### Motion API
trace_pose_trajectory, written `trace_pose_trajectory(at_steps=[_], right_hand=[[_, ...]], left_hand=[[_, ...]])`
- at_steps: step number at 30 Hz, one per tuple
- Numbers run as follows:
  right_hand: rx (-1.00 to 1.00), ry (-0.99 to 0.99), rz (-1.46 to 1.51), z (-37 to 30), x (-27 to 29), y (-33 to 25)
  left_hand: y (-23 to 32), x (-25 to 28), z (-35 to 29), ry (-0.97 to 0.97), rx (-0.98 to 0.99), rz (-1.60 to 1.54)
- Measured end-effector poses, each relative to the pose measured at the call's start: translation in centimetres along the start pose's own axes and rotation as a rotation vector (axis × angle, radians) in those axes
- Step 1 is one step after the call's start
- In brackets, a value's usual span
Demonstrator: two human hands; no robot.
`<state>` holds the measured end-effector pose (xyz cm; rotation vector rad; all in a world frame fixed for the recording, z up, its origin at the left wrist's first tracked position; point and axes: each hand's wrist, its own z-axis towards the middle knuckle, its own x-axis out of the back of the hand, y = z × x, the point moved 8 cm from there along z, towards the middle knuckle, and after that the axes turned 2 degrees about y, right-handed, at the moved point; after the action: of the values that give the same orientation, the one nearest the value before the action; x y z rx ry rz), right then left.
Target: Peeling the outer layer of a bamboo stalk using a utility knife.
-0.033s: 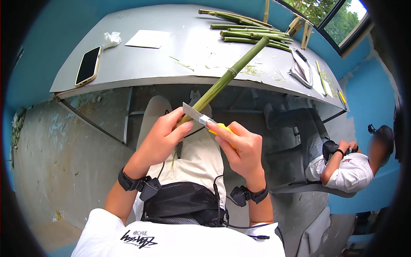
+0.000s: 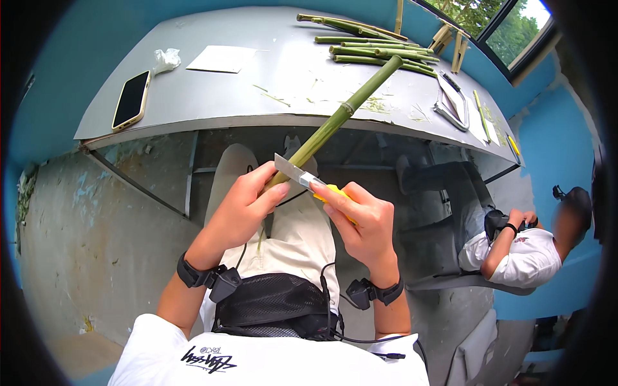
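L hand [image 2: 243, 199] is closed round the lower end of the bamboo [image 2: 333, 123], thumb on top, so grip's narrow & full. Bamboo's mid-view over the lap, slanting up to btwn 1 and 2 o'clock, far end above the table [image 2: 193, 96]. Can't tell if that end touches anything up there.

R hand [image 2: 360, 222] has the knife [image 2: 306, 177], fingers wrapped tight on the yellow handle w/ the forefinger stretched along it. Blade points abt 10 o'clock & lies across the bamboo just beside the L thumb; can't tell if it's biting in.

Rest of table, clock from ctr of view: phone [image 2: 132, 101] at 10, tissue [image 2: 167, 60] btwn 10 & 11, paper [image 2: 219, 58] at 11, pile of green stalks [image 2: 380, 48] at 1 w/ shavings [image 2: 376, 105] on the near side of it, saw [image 2: 450, 119] at 2.

Co-worker [image 2: 528, 257] in a white tee is sat btwn 3 & 4, hands together near the waist, well apart from the bamboo.
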<state>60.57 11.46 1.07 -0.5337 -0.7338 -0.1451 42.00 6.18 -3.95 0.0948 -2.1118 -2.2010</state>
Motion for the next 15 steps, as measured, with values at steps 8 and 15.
trace_pose_trajectory(at_steps=[8, 15], right_hand=[[-0.157, 0.182, -0.145, -0.4, 4.8, 4.3], [-0.106, 0.226, 0.000, -0.5, 3.7, 3.8]], left_hand=[[-0.4, -1.3, -0.7, -0.019, 0.049, 0.088], [-1.7, -0.6, -1.0, 0.005, 0.128, -0.079]])
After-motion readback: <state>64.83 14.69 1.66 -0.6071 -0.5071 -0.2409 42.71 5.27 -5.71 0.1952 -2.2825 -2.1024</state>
